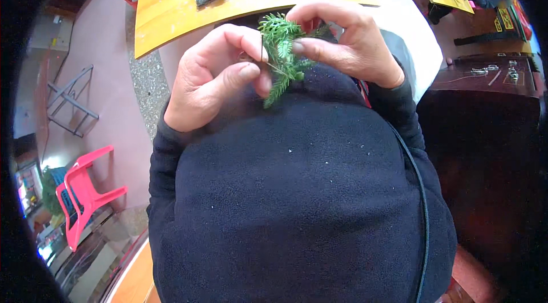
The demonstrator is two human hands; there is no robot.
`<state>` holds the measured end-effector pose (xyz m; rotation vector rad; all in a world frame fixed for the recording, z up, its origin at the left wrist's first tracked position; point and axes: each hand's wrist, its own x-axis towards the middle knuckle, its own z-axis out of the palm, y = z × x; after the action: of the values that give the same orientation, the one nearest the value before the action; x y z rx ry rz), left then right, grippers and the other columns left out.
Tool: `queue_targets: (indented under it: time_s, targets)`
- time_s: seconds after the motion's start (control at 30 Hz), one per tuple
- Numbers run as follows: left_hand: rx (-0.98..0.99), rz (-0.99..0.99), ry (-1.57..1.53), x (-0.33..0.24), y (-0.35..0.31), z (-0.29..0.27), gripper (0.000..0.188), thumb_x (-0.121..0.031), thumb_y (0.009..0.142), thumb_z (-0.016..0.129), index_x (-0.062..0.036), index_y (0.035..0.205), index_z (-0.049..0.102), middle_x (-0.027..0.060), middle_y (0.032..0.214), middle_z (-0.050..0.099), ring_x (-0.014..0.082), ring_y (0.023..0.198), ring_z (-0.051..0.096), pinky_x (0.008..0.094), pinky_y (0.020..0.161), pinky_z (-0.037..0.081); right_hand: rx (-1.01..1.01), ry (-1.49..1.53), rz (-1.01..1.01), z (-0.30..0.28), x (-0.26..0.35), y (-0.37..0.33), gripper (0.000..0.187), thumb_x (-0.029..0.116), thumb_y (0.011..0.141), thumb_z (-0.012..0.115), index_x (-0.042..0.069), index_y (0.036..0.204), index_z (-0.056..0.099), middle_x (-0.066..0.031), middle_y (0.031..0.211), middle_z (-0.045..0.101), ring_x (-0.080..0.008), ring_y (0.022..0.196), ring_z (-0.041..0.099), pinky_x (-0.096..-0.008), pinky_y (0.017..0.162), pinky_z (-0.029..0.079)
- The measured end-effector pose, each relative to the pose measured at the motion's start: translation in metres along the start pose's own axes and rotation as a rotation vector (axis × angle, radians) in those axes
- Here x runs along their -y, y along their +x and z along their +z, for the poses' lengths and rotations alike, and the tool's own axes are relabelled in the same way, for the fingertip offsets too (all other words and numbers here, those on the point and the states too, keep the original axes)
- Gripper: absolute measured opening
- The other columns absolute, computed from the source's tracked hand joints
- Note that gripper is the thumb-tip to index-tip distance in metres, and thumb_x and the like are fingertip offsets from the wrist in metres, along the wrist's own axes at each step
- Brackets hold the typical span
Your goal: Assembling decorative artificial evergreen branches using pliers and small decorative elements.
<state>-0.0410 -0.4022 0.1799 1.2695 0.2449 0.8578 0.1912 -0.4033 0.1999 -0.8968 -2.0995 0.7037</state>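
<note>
I see both hands pinched shut on the small green plastic fern sprig (pixel 283 54): left hand (pixel 214 77), right hand (pixel 345 40); binding it likely needs a steady twist.

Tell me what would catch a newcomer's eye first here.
The green fern-like sprig at upper centre, pinched between the left hand and the right hand above a dark fleece jacket that fills the middle. Next, the bright pink plastic chair at lower left, and the yellow wooden table at the top.
</note>
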Motion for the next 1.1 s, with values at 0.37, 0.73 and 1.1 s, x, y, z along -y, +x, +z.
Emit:
queue_targets:
  time_s: [0.37,0.73,1.1]
  targets:
    - [-0.204,0.015,0.002,-0.061,-0.016,0.064,0.014,-0.008,0.091,0.052,0.0004,0.103,0.051,0.0121,0.107,0.054,0.0178,0.081,0.061,0.0279,0.068,0.051,-0.083,0.135,0.081,-0.029,0.076,-0.030,0.022,0.007,0.074,0.074,0.002,0.092,0.064,-0.0007,0.081,0.063,-0.0064,0.072,0.056,-0.0196,0.065,0.046]
    - [-0.335,0.018,0.261,-0.054,0.021,0.120,0.019,-0.013,0.091,0.055,-0.0008,0.105,0.053,0.0096,0.101,0.057,0.0192,0.082,0.061,0.0281,0.064,0.051,-0.310,-0.143,-0.140,-0.062,0.055,-0.052,0.027,0.001,0.071,0.074,0.004,0.096,0.065,-0.0015,0.076,0.062,-0.0047,0.066,0.056,-0.0174,0.056,0.046]
    - [-0.578,0.189,0.406,-0.030,0.051,0.127,0.017,-0.010,0.088,0.060,-0.0013,0.102,0.057,0.0077,0.098,0.060,0.0132,0.080,0.055,0.0256,0.070,0.046,-0.414,-0.022,-0.283,-0.078,0.030,-0.055,0.056,-0.003,0.072,0.072,0.008,0.124,0.053,-0.0030,0.079,0.062,-0.0068,0.066,0.058,-0.0192,0.059,0.051]
